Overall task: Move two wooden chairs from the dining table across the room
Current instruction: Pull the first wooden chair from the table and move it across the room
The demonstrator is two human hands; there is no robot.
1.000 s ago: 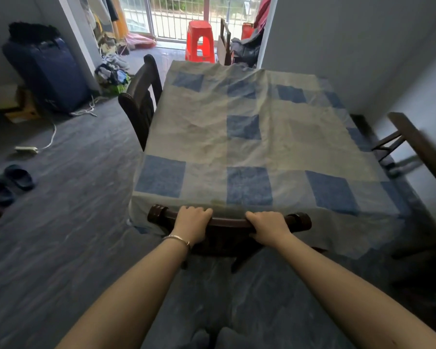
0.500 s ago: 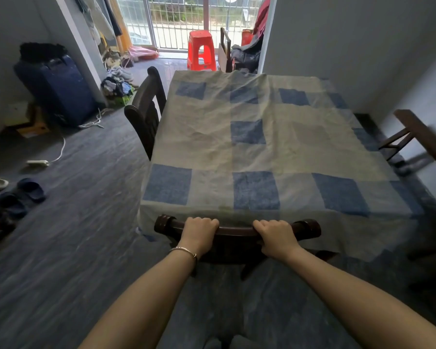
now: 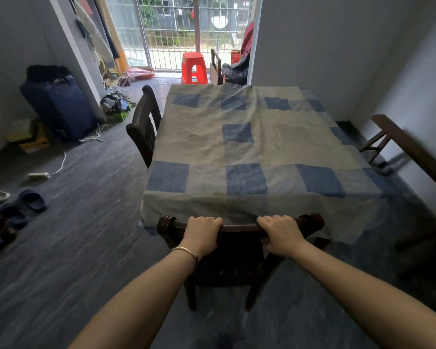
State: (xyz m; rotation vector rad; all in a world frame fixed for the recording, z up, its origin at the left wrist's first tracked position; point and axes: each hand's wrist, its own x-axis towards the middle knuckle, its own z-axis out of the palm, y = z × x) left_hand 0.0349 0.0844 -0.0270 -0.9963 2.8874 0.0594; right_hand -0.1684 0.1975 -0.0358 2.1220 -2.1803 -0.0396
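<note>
A dark wooden chair [image 3: 239, 258] stands at the near end of the dining table [image 3: 257, 152], which wears a blue and beige checked cloth. My left hand [image 3: 203, 231] and my right hand [image 3: 280, 234] both grip the chair's curved top rail, knuckles up. The seat is partly out from under the cloth, with its back and rear legs visible. A second dark wooden chair [image 3: 144, 124] is tucked in at the table's left side. Another wooden chair [image 3: 410, 152] shows at the right edge, blurred.
A blue suitcase [image 3: 58, 107] and a box stand against the left wall. Slippers [image 3: 23, 205] and a power strip with its cord [image 3: 39, 175] lie on the floor at left. A red stool [image 3: 194, 68] stands by the barred balcony door. Open grey floor spreads to my left.
The chair has come back from the table toward me, showing more of its back and legs. My view has drawn back and lifted, so more of the room shows.
</note>
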